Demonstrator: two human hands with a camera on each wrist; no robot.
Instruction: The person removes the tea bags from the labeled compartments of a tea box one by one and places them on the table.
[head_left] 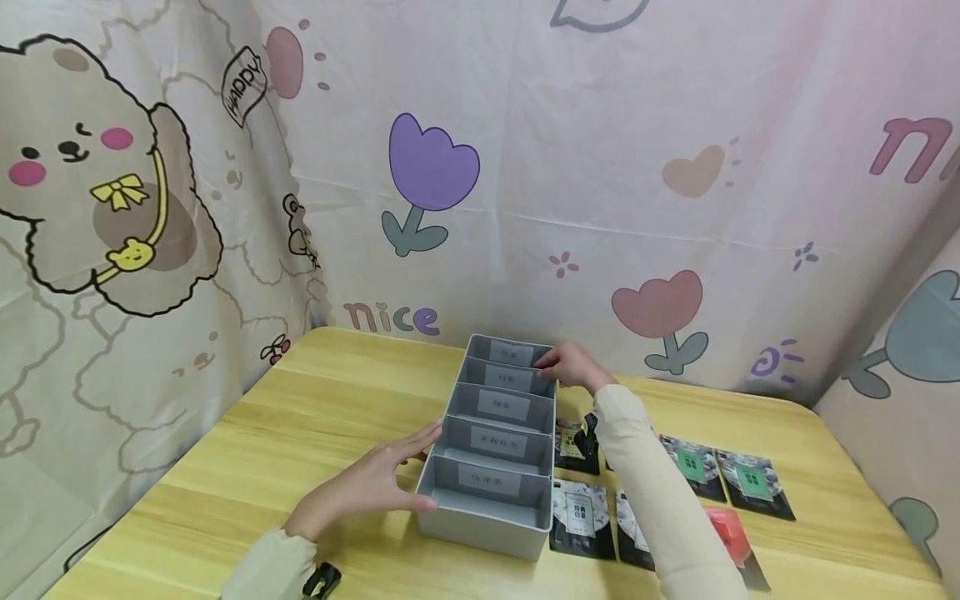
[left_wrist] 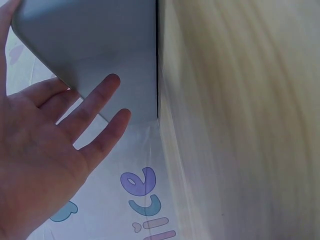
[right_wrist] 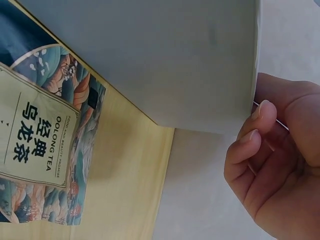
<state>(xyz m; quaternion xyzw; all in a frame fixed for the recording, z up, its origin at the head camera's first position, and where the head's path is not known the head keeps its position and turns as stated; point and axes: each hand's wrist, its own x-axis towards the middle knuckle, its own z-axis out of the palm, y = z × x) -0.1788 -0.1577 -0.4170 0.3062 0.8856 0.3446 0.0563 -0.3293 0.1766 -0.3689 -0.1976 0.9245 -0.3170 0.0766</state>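
A grey storage box with labelled compartments stands lengthwise on the table. My left hand is at its near left side, thumb at the rim near the front corner. In the left wrist view, that hand's fingers are spread and fairly straight along the box's outer wall. At the far right rim, my right hand pinches the box edge. Its curled fingers show against the outer wall in the right wrist view. An oolong tea packet lies beside that wall.
Several flat tea packets lie right of the box, among them a white-labelled one, green-labelled ones and a red one. My right forearm covers some. A printed cloth hangs behind the wooden table.
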